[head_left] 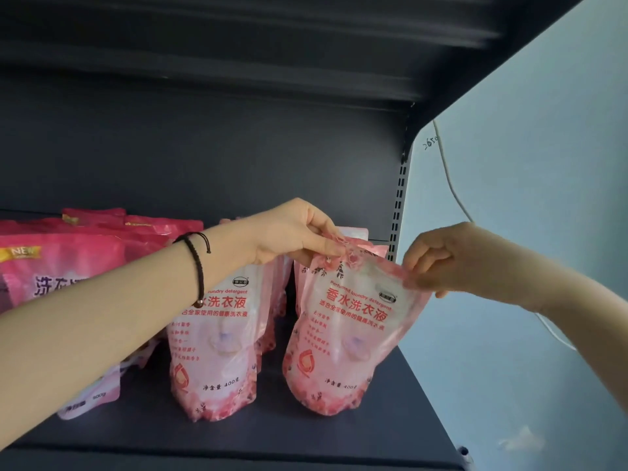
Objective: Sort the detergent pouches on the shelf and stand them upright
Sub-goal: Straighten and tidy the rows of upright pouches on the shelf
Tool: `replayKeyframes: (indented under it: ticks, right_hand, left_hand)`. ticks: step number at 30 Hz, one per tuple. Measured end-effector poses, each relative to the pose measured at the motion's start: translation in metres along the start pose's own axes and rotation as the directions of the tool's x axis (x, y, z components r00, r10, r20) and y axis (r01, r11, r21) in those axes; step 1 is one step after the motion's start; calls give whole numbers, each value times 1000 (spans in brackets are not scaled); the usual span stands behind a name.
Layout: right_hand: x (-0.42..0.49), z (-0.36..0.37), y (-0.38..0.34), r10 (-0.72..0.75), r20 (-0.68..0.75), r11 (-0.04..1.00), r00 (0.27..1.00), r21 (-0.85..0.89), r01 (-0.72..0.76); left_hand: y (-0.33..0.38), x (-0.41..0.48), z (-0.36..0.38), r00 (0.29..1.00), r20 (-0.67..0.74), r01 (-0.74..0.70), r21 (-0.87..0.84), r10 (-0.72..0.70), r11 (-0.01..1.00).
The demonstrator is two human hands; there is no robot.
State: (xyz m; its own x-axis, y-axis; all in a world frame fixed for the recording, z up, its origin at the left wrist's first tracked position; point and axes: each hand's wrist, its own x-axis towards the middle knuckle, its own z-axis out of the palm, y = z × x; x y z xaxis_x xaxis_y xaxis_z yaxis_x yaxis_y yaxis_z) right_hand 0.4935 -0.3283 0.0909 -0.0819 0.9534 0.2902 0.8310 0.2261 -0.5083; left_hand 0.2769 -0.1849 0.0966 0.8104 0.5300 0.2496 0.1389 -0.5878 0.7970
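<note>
Both hands, left [292,232] and right [438,260], pinch tilted perfumed detergent pouch [350,338] top corners; soft, sloshy, likely bottom-heavy.

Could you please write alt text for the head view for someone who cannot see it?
The left hand and right hand pinch the top corners of a tilted pale pink detergent pouch on a dark shelf. A matching pouch stands upright beside it, darker pink pouches further left.

Glossy plastic pouches [350,334] on a matt, dark metal shelf [272,433]
</note>
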Motion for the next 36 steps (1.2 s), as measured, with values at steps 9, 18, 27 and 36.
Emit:
replayKeyframes:
  ticks: [9, 18, 27, 36]
  right_hand:
    - [25, 13, 11, 39, -282, 996, 959, 89, -15]
    - [19, 28, 4, -92, -239, 996, 967, -19, 90]
    - [14, 23, 3, -343, 14, 895, 939, -297, 332]
    - [18, 10, 16, -267, -19, 958, 964, -114, 263]
  left_hand:
    - [2, -12, 1, 993, -114, 3, 161, 15, 987]
    - [-2, -19, -18, 999, -6, -29, 414, 35, 910]
    - [-6, -23, -12, 965, 264, -134, 456, 10, 880]
    - [4, -13, -18, 961, 274, -142, 397, 30, 907]
